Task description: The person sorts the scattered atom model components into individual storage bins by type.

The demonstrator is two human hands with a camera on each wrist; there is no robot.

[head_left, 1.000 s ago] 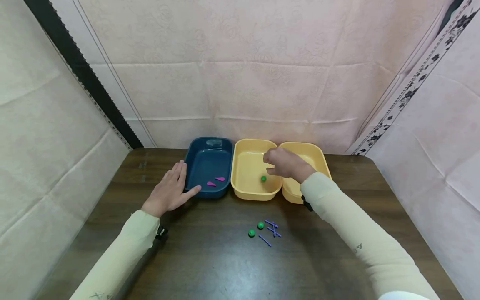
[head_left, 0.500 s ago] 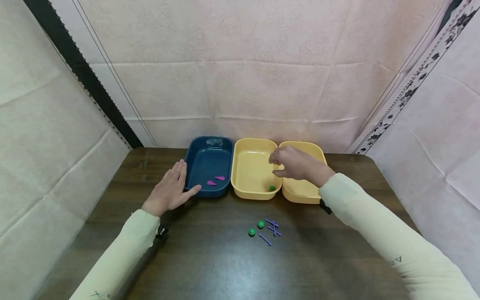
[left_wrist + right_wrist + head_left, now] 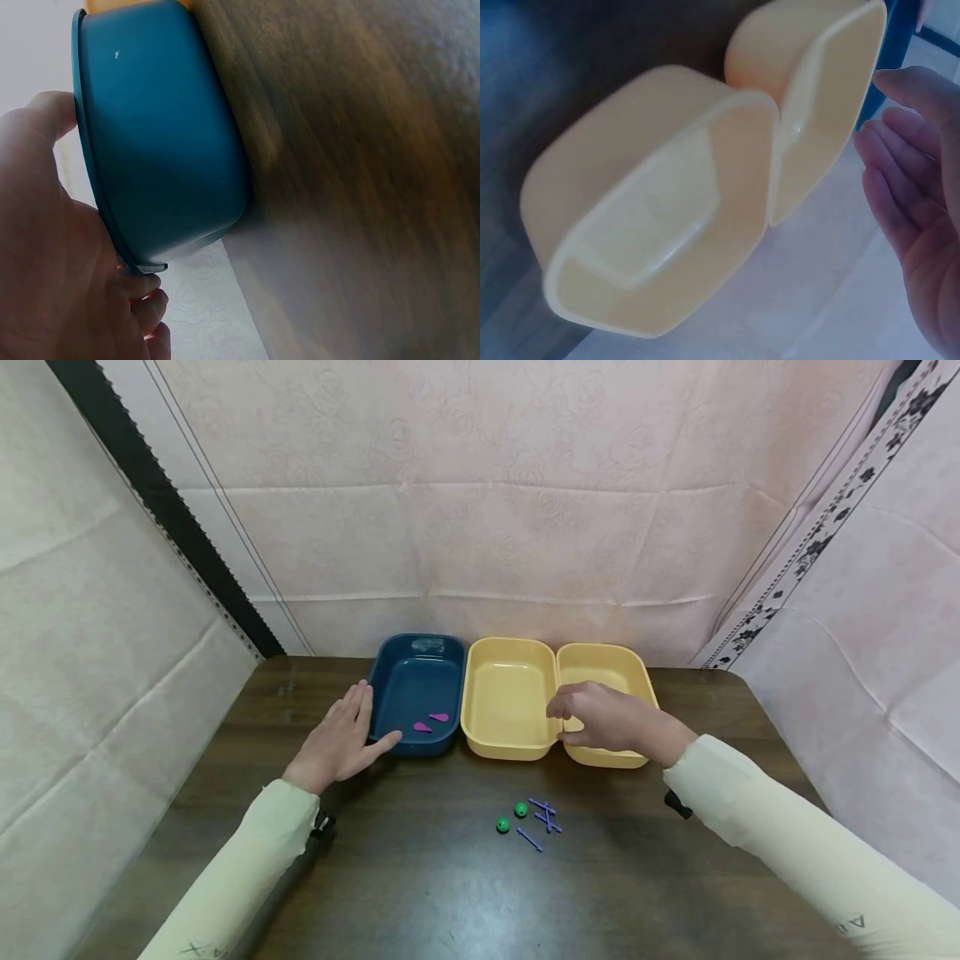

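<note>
My left hand (image 3: pixel 347 733) lies flat on the dark wooden table (image 3: pixel 420 877), fingers straight, its thumb against the front left corner of the blue tray (image 3: pixel 408 681). The left wrist view shows that hand (image 3: pixel 45 255) pressed to the blue tray's wall (image 3: pixel 157 142). Two pink pieces (image 3: pixel 431 722) lie inside the tray. My right hand (image 3: pixel 592 720) hovers over the seam between the middle yellow tray (image 3: pixel 504 693) and the right yellow tray (image 3: pixel 611 664). Its fingers (image 3: pixel 911 195) are relaxed and hold nothing. No green ball shows in the middle tray.
Two green balls (image 3: pixel 512 817) and several purple sticks (image 3: pixel 544 815) lie on the table in front of the yellow trays. Pink cloth walls close in the back and both sides. Bare wood stretches along the near edge.
My right hand has drawn back and to the right from over the middle yellow tray. The green ball rolled to that tray's front and is now out of sight. The left hand has not moved.
</note>
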